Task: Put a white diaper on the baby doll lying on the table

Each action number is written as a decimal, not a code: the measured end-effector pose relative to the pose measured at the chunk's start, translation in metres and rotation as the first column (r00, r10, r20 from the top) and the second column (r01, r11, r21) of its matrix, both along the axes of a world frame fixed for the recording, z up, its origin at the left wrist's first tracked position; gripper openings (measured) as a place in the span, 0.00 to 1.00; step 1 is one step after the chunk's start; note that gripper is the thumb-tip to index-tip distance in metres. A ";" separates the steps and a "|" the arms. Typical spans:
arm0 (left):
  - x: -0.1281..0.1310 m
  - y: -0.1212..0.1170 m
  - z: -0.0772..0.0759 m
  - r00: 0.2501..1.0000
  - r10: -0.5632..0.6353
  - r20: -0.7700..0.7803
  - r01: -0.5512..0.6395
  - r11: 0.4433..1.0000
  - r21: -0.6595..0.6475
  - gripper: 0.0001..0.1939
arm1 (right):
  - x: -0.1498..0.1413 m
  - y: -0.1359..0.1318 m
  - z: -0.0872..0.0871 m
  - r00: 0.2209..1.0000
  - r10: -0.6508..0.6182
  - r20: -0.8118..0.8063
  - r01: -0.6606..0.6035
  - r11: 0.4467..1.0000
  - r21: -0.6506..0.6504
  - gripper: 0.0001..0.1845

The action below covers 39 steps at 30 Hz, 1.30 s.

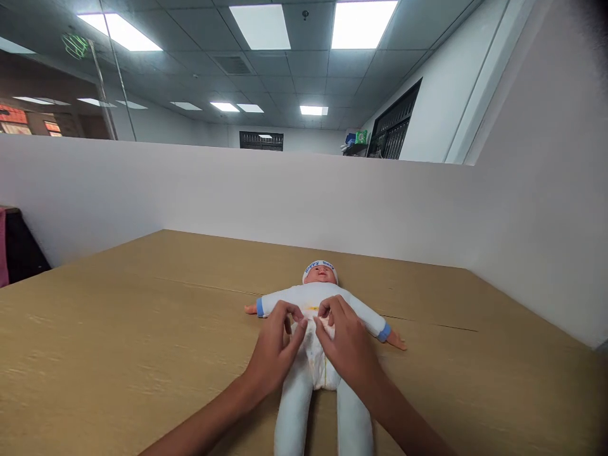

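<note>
A baby doll (316, 292) lies on its back on the tabletop, head away from me and arms spread. It wears a white top with blue cuffs and a headband (320, 265) with blue lettering. Around its hips is a white diaper (323, 370) with a yellow line down the front. My left hand (277, 345) pinches the diaper's upper edge on the left side of the waist. Opposite it, my right hand (349, 339) pinches the same edge, thumb and fingers bent together. The two thumbs are close but apart. Both hands partly cover the waist and sides.
The broad tan table (142, 329) has thin seams across it. A low white partition wall (285, 196) runs behind it and another wall rises at the right. A dark object with pink cloth (21, 247) stands past the left edge.
</note>
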<state>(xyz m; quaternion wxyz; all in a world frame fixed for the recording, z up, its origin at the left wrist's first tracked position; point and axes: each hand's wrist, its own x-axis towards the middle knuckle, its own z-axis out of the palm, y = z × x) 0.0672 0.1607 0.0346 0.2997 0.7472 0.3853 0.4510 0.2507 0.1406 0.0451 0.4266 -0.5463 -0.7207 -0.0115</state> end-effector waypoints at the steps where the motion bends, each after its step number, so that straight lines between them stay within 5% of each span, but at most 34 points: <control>1: -0.004 -0.014 0.003 0.996 -0.059 -0.067 0.061 0.998 0.031 0.15 | 0.000 -0.016 -0.001 0.999 0.040 -0.017 -0.040 0.999 -0.003 0.02; 4: -0.019 -0.046 0.005 0.906 -0.259 -0.336 0.303 0.949 0.085 0.17 | 0.007 -0.064 -0.023 0.984 0.164 -0.065 -0.170 0.982 -0.087 0.03; 8: -0.033 -0.052 -0.005 0.738 -0.426 -0.523 0.492 0.870 -0.014 0.19 | 0.031 -0.093 -0.064 0.981 0.187 -0.043 -0.191 0.963 -0.190 0.03; 13: -0.026 -0.029 -0.019 0.851 -0.259 -0.456 0.237 0.966 -0.106 0.19 | 0.036 -0.077 -0.064 0.996 0.003 -0.091 -0.030 0.955 -0.294 0.12; 17: -0.010 -0.014 -0.023 0.829 -0.144 -0.541 0.112 0.990 -0.091 0.18 | 0.024 -0.062 -0.056 1.000 0.010 0.005 -0.008 0.950 -0.311 0.12; 24: -0.008 -0.009 -0.027 0.855 -0.181 -0.486 0.178 0.983 -0.054 0.19 | 0.019 -0.066 -0.073 0.996 -0.024 0.088 0.036 0.989 -0.146 0.09; 30: -0.011 -0.014 -0.031 0.925 -0.179 -0.334 0.210 0.976 0.058 0.09 | 0.014 -0.077 -0.068 0.996 -0.030 0.080 0.039 0.992 -0.122 0.07; 39: -0.007 -0.015 -0.029 0.921 -0.194 -0.337 0.202 0.979 -0.011 0.10 | 0.012 -0.079 -0.057 0.997 -0.009 0.073 0.021 0.986 -0.164 0.06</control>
